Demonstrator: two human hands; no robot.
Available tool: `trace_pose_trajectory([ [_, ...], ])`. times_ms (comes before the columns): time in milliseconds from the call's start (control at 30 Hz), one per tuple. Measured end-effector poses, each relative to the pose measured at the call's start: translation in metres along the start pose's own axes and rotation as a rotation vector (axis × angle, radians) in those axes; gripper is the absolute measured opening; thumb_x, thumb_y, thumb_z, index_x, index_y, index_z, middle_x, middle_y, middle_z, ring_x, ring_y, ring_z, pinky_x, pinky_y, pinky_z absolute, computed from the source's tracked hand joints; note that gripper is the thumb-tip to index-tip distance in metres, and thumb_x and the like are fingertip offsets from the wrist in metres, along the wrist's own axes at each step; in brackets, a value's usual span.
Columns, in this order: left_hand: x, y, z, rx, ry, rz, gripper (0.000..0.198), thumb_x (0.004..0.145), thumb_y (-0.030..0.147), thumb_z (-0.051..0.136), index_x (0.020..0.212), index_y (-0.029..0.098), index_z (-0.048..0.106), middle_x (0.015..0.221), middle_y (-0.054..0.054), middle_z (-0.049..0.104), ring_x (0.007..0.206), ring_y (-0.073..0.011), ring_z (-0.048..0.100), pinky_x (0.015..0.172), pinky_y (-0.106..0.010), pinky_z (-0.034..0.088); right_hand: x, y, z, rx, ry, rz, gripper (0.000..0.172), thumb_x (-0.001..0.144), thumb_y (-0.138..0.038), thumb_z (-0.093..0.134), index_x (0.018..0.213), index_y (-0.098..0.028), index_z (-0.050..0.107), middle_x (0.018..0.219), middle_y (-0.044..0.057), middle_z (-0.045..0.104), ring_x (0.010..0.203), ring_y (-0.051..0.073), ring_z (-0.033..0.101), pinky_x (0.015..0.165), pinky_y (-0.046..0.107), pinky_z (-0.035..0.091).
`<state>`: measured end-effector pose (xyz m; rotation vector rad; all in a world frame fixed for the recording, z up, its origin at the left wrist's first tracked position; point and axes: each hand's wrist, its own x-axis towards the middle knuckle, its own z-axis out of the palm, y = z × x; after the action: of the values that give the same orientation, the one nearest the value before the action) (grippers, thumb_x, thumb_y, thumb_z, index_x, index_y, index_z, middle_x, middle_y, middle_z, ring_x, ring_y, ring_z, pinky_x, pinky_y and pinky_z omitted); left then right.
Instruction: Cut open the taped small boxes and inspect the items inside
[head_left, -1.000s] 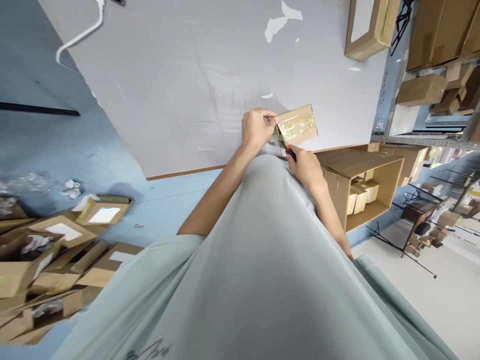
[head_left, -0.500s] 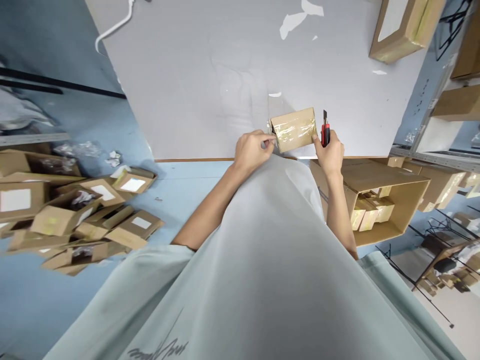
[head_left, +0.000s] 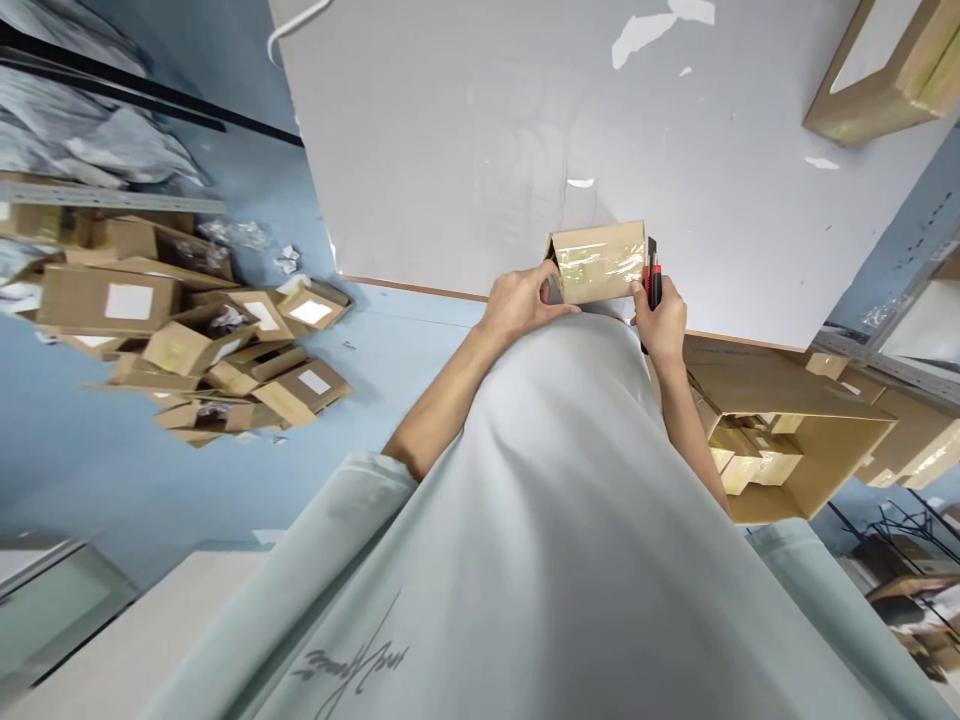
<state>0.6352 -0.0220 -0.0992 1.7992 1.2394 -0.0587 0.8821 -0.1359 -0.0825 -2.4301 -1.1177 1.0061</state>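
Note:
A small taped cardboard box (head_left: 600, 262) sits at the near edge of the grey table, close to my body. Its left end looks dark and partly opened, with my left hand (head_left: 521, 300) on it: fingertips at the end's upper corner, thumb stretched along the lower edge. My right hand (head_left: 661, 318) is wrapped round a red and black utility knife (head_left: 655, 288); the dark blade end points away from me. The right thumb presses against the box's right end. What lies inside the box is hidden.
White paper scraps (head_left: 641, 38) lie on the table (head_left: 420, 150), and a larger carton (head_left: 874, 100) stands at its far right. Below on the right, an open carton (head_left: 795, 400) holds several small boxes. Discarded cartons (head_left: 217, 340) are heaped on the floor at left.
The view has shifted and turned. My left hand has opened from a pinch at the box's left end to a spread hold on it. The knife stays in my right hand.

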Motion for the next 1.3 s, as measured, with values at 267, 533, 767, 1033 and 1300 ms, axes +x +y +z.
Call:
trace_pose_trajectory([
  [267,-0.008,-0.006,0.012,0.052,0.134,-0.049,0.049,0.076,0.059,0.103,0.083,0.027,0.067,0.076,-0.001,0.073,0.079,-0.0253,0.071,0.074,-0.035,0.045,0.002,-0.003,0.000,-0.027,-0.002,-0.032,0.051,0.119,-0.066,0.045,0.131,-0.023,0.069,0.101,0.011,0.080,0.097,0.033,0.081,0.087,0.041,0.061],
  [533,-0.017,-0.004,0.002,-0.020,0.205,-0.007,0.042,0.083,0.052,0.100,0.111,0.029,0.079,0.096,-0.002,0.078,0.085,-0.0240,0.071,0.082,-0.034,0.053,-0.010,-0.019,0.003,-0.007,-0.004,-0.020,0.050,0.119,-0.066,0.043,0.134,-0.025,0.068,0.097,0.009,0.080,0.094,0.031,0.080,0.085,0.037,0.060],
  [767,-0.016,-0.005,-0.014,-0.062,0.259,0.048,0.039,0.087,0.059,0.096,0.110,0.030,0.086,0.116,-0.007,0.072,0.075,-0.0197,0.061,0.083,-0.039,0.058,-0.012,-0.013,-0.009,0.070,-0.017,0.030,0.045,0.119,-0.059,0.045,0.135,-0.024,0.069,0.090,0.004,0.078,0.083,0.027,0.078,0.085,0.036,0.061],
  [1033,-0.019,-0.004,-0.013,-0.062,0.168,0.123,0.035,0.098,0.061,0.086,0.107,0.028,0.079,0.127,-0.008,0.075,0.090,-0.0228,0.071,0.087,-0.037,0.060,-0.006,-0.011,-0.002,0.121,-0.051,-0.003,0.040,0.118,-0.060,0.050,0.127,-0.026,0.069,0.084,0.000,0.075,0.079,0.025,0.077,0.086,0.035,0.061],
  [1300,-0.016,-0.015,-0.005,-0.202,0.150,0.177,0.044,0.098,0.070,0.084,0.097,0.028,0.073,0.114,-0.009,0.074,0.101,-0.0261,0.075,0.098,-0.041,0.067,-0.006,-0.009,-0.001,0.143,-0.076,0.004,0.029,0.117,-0.048,0.054,0.124,-0.023,0.068,0.084,-0.001,0.076,0.072,0.024,0.078,0.087,0.034,0.060],
])
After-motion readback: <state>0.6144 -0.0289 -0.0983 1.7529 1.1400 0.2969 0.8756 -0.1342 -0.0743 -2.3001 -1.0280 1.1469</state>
